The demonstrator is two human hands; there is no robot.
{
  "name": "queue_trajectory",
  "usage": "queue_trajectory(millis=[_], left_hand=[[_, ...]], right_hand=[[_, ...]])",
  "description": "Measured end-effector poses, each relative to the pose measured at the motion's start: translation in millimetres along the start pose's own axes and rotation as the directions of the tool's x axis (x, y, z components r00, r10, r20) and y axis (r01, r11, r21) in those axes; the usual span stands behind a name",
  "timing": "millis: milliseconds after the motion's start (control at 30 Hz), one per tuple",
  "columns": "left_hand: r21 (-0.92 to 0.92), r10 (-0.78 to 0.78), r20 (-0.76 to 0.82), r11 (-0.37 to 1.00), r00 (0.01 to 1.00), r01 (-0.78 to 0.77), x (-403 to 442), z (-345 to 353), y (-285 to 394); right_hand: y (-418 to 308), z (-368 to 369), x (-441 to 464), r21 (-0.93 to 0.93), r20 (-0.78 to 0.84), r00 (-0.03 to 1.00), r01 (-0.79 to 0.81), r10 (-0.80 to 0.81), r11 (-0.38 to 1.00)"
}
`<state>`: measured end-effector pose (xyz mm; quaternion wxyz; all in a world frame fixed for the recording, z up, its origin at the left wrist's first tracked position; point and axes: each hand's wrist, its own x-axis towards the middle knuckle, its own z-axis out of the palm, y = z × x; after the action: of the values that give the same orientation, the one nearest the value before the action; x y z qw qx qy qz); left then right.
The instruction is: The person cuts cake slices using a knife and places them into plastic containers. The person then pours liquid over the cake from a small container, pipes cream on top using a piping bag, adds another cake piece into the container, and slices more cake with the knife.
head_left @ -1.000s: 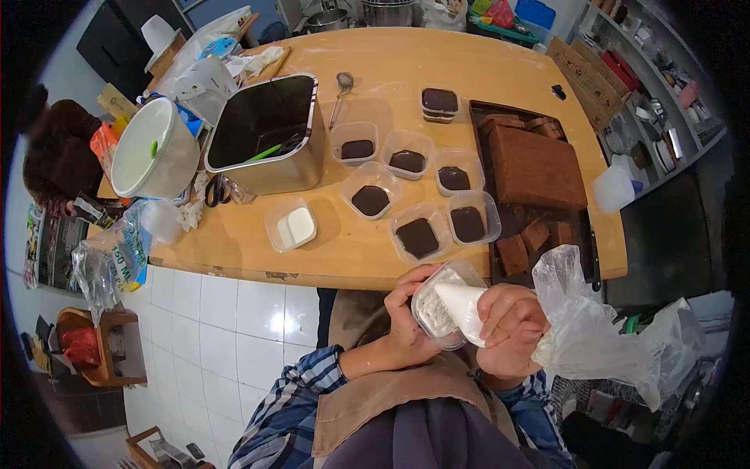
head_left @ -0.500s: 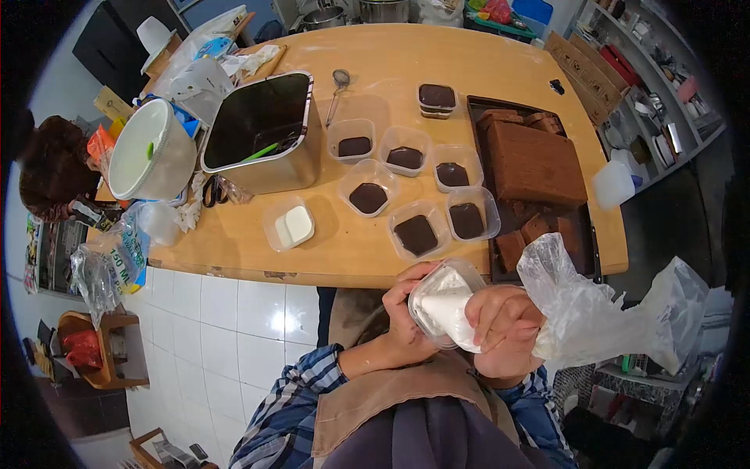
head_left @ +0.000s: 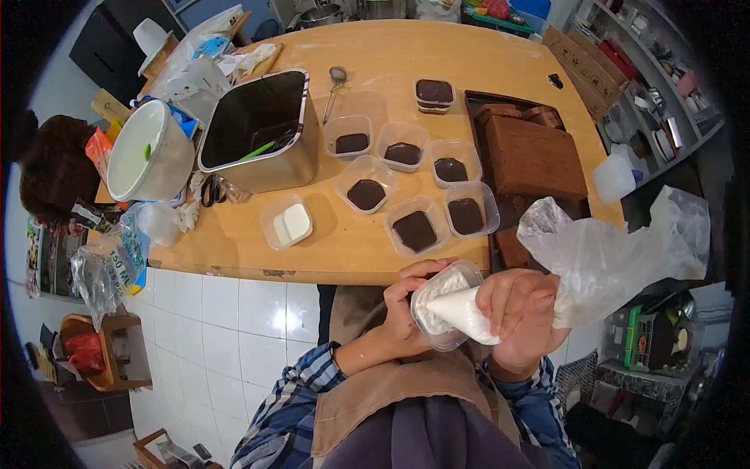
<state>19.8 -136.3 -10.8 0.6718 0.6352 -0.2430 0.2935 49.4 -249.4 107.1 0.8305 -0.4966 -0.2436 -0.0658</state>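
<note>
My left hand is wrapped round a small clear plastic container just off the table's front edge. White cream lies inside it. My right hand squeezes a piping bag filled with white cream, its tip pointing down into the container. The bag's loose upper end spreads out to the right above the tray. On the table ahead stand several clear containers with dark chocolate layers, the closest being one container just beyond my left hand.
A dark tray holds a large brown cake slab and smaller pieces. To the left are a deep metal pan with dark residue, a white tub, a container with a white block and a small strainer.
My right hand has lifted slightly to the right with the piping bag, and the bag's loose end has swung up. The container in my left hand is turned a little, with more cream visible.
</note>
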Motion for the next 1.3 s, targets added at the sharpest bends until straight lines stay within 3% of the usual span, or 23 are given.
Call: queue_trajectory(millis=[133, 267, 433, 733, 867, 1033, 1133, 1300], left_hand=[[-0.038, -0.005, 0.036, 0.999, 0.999, 0.006, -0.3, -2.0, -0.8], [-0.037, -0.017, 0.060, 0.999, 0.998, 0.019, 0.2, -6.0, -0.3], [-0.080, -0.012, 0.100, 0.997, 0.995, 0.020, 4.4, -7.6, -0.4], [-0.033, -0.050, 0.108, 0.998, 0.993, 0.054, 2.4, -12.7, 1.2], [-0.084, -0.044, 0.086, 0.995, 0.995, 0.052, 1.3, -6.9, -3.2], [-0.008, -0.051, 0.110, 0.999, 0.993, 0.052, 5.7, -11.4, 2.1], [0.017, -0.058, 0.108, 0.998, 0.992, 0.056, 6.7, -12.7, 3.5], [0.063, -0.060, 0.112, 0.997, 0.992, 0.053, 7.4, -15.4, 2.4]], right_hand=[[-1.8, -6.2, -1.5, -0.178, 0.127, 0.992, 0.009, 0.014, 0.984], [-5.8, -6.9, -1.6, -0.237, 0.113, 0.993, -0.014, 0.042, 0.971], [-2.2, -5.7, 1.3, -0.171, 0.072, 0.996, -0.041, 0.054, 0.984], [-5.3, -7.0, -3.9, -0.250, 0.033, 0.993, -0.103, 0.115, 0.963], [-6.1, -6.6, 0.8, -0.118, -0.050, 0.993, -0.113, 0.108, 0.987], [-0.6, -9.0, 0.2, -0.322, 0.048, 0.995, -0.067, 0.087, 0.944], [0.4, -7.5, -6.6, -0.313, -0.009, 0.997, -0.077, 0.078, 0.947], [-0.8, -22.9, -22.0, -0.254, -0.082, 0.977, -0.212, 0.198, 0.944]])
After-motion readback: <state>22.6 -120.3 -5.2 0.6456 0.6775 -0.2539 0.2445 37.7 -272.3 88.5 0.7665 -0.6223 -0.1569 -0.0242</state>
